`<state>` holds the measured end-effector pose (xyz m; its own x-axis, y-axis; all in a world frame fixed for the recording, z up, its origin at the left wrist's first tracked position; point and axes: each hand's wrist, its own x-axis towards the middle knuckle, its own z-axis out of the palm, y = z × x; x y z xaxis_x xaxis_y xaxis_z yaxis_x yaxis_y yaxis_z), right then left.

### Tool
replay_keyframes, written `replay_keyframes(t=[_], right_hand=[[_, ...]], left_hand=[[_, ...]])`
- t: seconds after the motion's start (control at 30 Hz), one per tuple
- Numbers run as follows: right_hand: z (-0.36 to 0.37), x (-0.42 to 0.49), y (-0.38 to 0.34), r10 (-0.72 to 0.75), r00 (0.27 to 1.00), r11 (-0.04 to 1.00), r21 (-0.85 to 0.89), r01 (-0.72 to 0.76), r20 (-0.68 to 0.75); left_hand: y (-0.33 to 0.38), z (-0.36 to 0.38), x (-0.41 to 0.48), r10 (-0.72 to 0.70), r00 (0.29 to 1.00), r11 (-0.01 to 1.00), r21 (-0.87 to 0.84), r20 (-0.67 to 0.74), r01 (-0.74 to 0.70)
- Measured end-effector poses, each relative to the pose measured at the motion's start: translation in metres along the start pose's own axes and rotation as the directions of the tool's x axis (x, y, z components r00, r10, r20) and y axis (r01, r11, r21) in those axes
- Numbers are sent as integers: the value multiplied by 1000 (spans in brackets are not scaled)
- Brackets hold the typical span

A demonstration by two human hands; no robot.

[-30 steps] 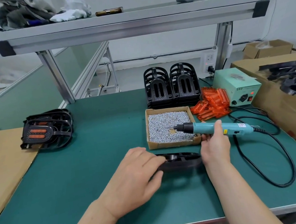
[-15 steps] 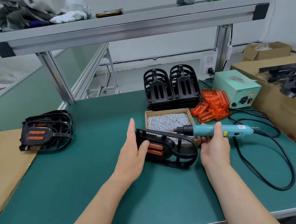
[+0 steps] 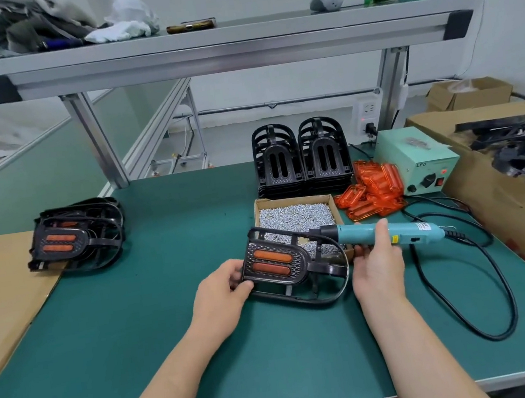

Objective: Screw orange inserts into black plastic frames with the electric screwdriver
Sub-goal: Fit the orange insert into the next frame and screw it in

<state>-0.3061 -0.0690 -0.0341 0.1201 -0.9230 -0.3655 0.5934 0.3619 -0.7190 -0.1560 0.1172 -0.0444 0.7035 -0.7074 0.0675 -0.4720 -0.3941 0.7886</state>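
**Head view: bench stock, clock positions read from the held frame**

1. Black plastic frame (image 3: pixel 301 272). Centre of the green mat (image 3: pixel 171 327), tilted with its face toward us. We cannot tell whether its lower rim rests on the mat. Two orange inserts (image 3: pixel 270 259) sit side by side in its solid panel.
2. Left hand (image 3: pixel 225 292), at 9 o'clock. It pinches the panel end of the frame, thumb on the front edge and fingers curled behind.
3. Right hand (image 3: pixel 376 260), at 3 o'clock. Its fingers wrap round the barrel of the electric screwdriver (image 3: pixel 359 236). The bit end points toward 9 o'clock, just behind the frame's upper rib. We cannot tell whether a screw sits on the bit.
4. Screw box (image 3: pixel 291 198), at 12 o'clock, just behind the frame.
5. Loose inserts (image 3: pixel 373 191), at 1 o'clock.
6. Empty frame stacks (image 3: pixel 301 160), further out at 12 o'clock.
7. Fitted frames (image 3: pixel 76 236), well apart at 10 o'clock.

Handling note — we judge the frame light and hollow. Its panel looks stiff, but the thin hoops are likely to flex or twist under driver pressure. We would hold it by the panel end, as the left hand does, and keep off the ribs. The inserts look like hard plastic — probably prone to cracking if a screw is overdriven.
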Motion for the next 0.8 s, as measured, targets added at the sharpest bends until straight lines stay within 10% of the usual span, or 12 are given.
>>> replay_keyframes(t=[0.5, 0.8], right_hand=[[8, -23, -2, -209, 970, 971, -90, 221, 127], [31, -59, 23, -53, 954, 995, -69, 77, 296]], left_hand=[[-46, -59, -11, -204, 939, 951, -284, -276, 123], [-82, -103, -1, -353, 824, 893, -422, -442, 156]])
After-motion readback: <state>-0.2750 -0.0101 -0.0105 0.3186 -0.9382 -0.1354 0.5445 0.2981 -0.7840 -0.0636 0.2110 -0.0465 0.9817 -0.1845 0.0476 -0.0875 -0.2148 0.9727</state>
